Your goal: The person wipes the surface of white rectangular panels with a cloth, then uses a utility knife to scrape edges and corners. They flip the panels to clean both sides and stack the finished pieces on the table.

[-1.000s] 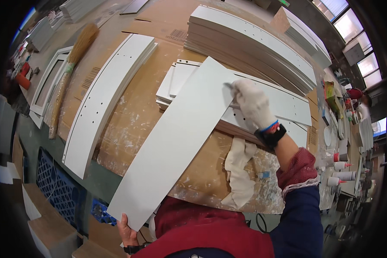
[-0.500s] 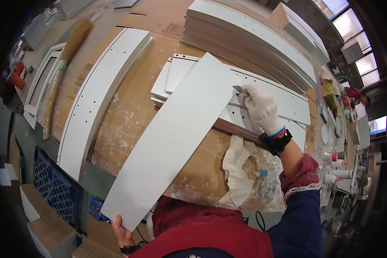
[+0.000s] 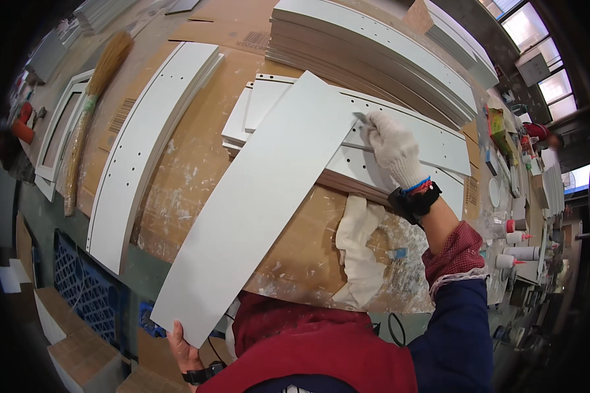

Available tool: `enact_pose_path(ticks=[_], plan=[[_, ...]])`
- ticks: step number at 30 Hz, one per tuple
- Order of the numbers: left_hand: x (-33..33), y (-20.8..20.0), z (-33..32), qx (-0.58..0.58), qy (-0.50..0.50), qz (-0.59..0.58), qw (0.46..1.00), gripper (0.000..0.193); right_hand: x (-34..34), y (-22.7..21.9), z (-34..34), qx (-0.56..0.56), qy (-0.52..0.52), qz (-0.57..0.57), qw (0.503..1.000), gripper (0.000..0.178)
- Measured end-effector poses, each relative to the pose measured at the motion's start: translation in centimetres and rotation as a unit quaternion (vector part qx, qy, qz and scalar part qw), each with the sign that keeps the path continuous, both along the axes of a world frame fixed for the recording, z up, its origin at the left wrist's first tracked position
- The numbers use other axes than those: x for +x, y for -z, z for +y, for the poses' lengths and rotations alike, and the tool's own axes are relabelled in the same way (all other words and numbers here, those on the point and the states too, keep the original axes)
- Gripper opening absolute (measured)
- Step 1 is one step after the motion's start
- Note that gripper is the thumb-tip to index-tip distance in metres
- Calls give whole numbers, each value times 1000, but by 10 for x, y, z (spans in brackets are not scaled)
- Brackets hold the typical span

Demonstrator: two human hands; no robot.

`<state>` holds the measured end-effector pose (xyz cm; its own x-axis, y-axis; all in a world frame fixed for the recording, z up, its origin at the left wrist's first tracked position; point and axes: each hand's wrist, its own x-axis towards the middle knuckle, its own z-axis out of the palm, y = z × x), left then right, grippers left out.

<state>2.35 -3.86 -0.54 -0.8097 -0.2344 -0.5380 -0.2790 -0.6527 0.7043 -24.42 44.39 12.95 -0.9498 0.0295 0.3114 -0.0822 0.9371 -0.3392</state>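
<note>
A long, plain white board slants from my lap up across a stack of drilled white boards. My left hand, bare, grips its near end, thumb on top and the other fingers mostly hidden underneath. In a white knit glove, my right hand is closed round a small, grey, blade-like metal tool. The tool's tip is at the right edge of the slanting board, close to its far end. Most of the tool is hidden inside the glove.
Cardboard covers the bench. A tall stack of white boards stands behind, with drilled boards and a straw broom at left. A cream cloth lies near me. Glue bottles stand at right, a blue plastic crate lower left.
My right hand has slid the metal tool a little farther along the board's right edge, toward the far end. The whole view has shifted slightly; my left hand keeps its hold.
</note>
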Motion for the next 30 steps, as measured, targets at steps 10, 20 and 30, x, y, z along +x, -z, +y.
enact_pose_path(ticks=[10,20,30], plan=[[-2,-2,-3,5,-10,-1,1000,58,-2,1,0,-5,9,19,1000,13],[-3,-6,-7,19,-9,-6,1000,57,6,-6,3,-23,12,-51,998,15],[-9,-31,-13,-5,-3,-18,1000,56,5,0,6,-59,-64,-47,995,20]])
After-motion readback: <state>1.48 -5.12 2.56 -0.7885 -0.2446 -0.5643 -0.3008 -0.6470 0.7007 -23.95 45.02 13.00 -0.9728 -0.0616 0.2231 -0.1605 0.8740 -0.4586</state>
